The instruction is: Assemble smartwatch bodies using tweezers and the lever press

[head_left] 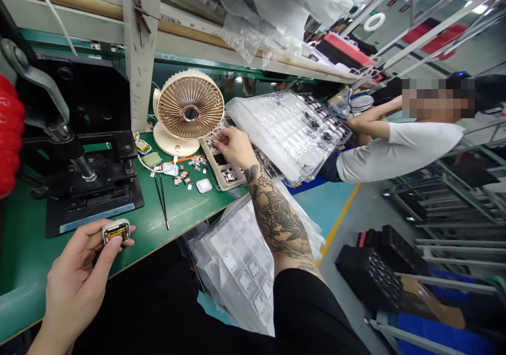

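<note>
My left hand [81,273] holds a small white-rimmed device [116,231] with a yellow part inside, its thumb on the open face. My right hand [233,146] reaches over a compartmented tray [221,182] beside the fan, thumb and fingertips pinched together; what they hold, if anything, is too small to tell. Small pieces [228,174] lie in the tray's near compartment. Left of the tray, small parts [184,176] are scattered around a white square piece [204,185]. Black tweezers [162,202] lie on the green table [185,212], between my two hands.
A beige fan [190,112] stands behind the scattered parts. The black press [89,175] with a red handle [8,133] occupies the left. Plastic-covered trays [284,128] are stacked at right, with more trays [245,265] below the table edge. A person [403,152] works beyond.
</note>
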### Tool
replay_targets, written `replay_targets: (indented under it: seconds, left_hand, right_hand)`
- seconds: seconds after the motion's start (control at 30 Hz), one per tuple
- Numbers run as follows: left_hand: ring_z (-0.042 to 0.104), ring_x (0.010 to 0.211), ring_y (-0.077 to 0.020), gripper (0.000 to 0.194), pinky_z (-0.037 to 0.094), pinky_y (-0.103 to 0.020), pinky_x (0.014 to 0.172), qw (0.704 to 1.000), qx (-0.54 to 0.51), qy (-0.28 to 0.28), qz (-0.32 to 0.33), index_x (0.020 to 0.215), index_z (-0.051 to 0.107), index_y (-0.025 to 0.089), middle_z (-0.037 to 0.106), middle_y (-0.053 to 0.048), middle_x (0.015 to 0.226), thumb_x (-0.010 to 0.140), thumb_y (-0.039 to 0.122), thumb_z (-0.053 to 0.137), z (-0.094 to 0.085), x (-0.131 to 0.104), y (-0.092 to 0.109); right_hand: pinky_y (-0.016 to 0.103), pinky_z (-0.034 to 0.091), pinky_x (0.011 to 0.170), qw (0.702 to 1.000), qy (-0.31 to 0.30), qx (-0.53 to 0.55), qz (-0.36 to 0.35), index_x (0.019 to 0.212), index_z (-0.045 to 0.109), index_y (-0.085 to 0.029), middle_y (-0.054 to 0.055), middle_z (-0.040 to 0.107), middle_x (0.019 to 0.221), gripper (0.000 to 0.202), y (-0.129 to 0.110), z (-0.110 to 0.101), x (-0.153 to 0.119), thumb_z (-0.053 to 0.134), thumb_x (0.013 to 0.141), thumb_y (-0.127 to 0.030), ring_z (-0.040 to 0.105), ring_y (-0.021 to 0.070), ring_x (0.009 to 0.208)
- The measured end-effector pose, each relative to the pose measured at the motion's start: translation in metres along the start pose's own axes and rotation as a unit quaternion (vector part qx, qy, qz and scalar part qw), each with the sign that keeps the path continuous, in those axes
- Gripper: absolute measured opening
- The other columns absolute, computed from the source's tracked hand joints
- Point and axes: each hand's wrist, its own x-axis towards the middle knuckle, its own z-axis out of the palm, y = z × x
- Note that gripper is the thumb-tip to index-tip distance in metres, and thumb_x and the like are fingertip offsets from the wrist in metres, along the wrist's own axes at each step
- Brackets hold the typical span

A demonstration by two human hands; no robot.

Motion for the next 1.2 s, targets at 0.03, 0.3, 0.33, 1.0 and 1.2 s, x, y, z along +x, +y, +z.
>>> replay_targets:
  seconds: [0.03,0.3,0.33,1.0,1.2]
  left_hand:
    - [0.086,0.097,-0.0235,0.031,0.068,-0.034,0.094,1.000,0.007,-0.002,0.007,0.130,0.073,0.028,0.088,-0.005,0.119,0.108,0.049,0.080,-0.001,0.001,-0.002]
    - [0.073,0.092,-0.0220,0.019,0.055,-0.033,0.079,0.980,0.145,-0.038,0.129,0.122,0.086,0.026,0.083,-0.007,0.114,0.110,0.038,0.077,-0.005,0.009,-0.002]
    - [0.071,0.088,-0.0205,0.017,0.053,-0.032,0.077,0.978,0.146,-0.046,0.141,0.121,0.086,0.026,0.082,-0.006,0.111,0.111,0.036,0.075,-0.004,0.010,0.000]
    - [0.054,0.074,-0.0134,0.014,0.041,-0.029,0.069,0.978,0.121,-0.056,0.162,0.103,0.075,0.020,0.061,0.002,0.083,0.113,0.029,0.071,-0.002,0.014,0.002]
    - [0.053,0.074,-0.0138,0.024,0.043,-0.030,0.070,0.982,0.109,-0.062,0.144,0.097,0.071,0.020,0.062,0.002,0.082,0.116,0.034,0.066,-0.006,0.013,0.001]
  right_hand:
    - [0.036,0.058,0.086,1.000,0.015,0.010,0.009,0.091,0.079,-0.018,0.007,0.080,0.095,0.006,0.001,-0.004,-0.003,0.074,0.090,-0.016,0.070,0.0206,0.085]
    - [0.037,0.066,0.084,0.941,0.223,0.247,-0.065,0.107,0.083,-0.023,0.003,0.084,0.098,0.015,-0.053,-0.009,-0.079,0.085,0.097,-0.034,0.078,0.0194,0.086]
    - [0.038,0.067,0.085,0.929,0.223,0.282,-0.089,0.106,0.083,-0.025,0.002,0.084,0.098,0.013,-0.071,-0.002,-0.091,0.087,0.097,-0.034,0.079,0.0197,0.088]
    - [0.042,0.070,0.102,0.830,-0.105,0.435,-0.332,0.129,0.083,-0.024,0.010,0.082,0.126,0.028,-0.186,0.046,-0.135,0.088,0.101,-0.027,0.081,0.0241,0.115]
    - [0.047,0.071,0.103,0.842,-0.020,0.328,-0.428,0.152,0.069,-0.025,0.012,0.082,0.128,0.047,-0.186,0.057,-0.146,0.077,0.107,-0.016,0.080,0.0277,0.120]
